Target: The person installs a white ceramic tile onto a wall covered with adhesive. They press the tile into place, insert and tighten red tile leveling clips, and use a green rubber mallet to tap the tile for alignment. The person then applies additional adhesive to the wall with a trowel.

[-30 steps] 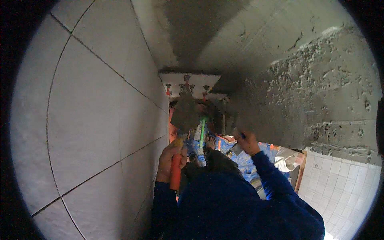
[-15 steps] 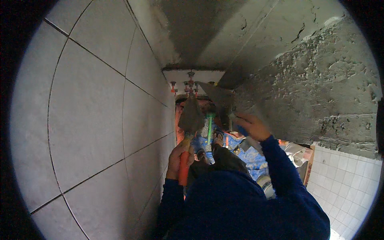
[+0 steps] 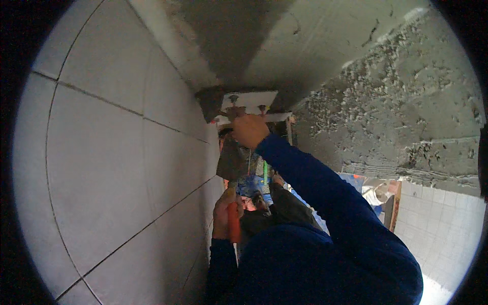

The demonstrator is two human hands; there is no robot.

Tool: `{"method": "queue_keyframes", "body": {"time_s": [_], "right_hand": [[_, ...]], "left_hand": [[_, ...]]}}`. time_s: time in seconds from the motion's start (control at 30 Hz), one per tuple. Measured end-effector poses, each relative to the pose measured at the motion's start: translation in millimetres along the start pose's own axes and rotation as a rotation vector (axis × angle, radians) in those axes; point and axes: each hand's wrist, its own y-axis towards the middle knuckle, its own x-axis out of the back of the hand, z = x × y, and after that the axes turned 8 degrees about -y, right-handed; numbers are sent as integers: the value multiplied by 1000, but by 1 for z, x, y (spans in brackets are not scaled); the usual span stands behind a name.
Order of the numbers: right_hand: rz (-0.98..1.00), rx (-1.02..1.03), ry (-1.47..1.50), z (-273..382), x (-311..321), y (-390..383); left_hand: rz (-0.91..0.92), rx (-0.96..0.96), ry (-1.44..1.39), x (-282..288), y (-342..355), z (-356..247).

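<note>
My left hand (image 3: 222,216) is closed around the orange handle (image 3: 234,222) of a trowel. Its grey blade (image 3: 232,160) points away from me, beside the tiled wall on the left. My right hand (image 3: 250,131) reaches across to a small white panel (image 3: 264,97) at the far end. Its fingers curl in front of the panel, among dark knob-like fittings (image 3: 234,98) with reddish parts. The fingertips are mostly hidden, so what they grip cannot be made out.
Large pale tiles (image 3: 101,152) cover the left wall. Rough grey mortar (image 3: 366,112) coats the right wall, above small white tiles (image 3: 432,218). Below my hands are a green pipe (image 3: 265,173), blue sheeting (image 3: 249,186) and my feet.
My right hand has moved left and away from me, up to the panel. The grey triangular blade by that hand no longer shows. The left-hand trowel has shifted slightly left and nearer.
</note>
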Motion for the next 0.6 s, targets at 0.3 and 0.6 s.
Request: {"method": "queue_keyframes", "body": {"time_s": [0.3,0.6], "right_hand": [[-32,-237,57,-84,7,-83],[-321,-66,336,-78,15,-195]], "left_hand": [[-4,19,19,-11,-6,-7],[10,-80,-33,-46,-11,-17]]}}
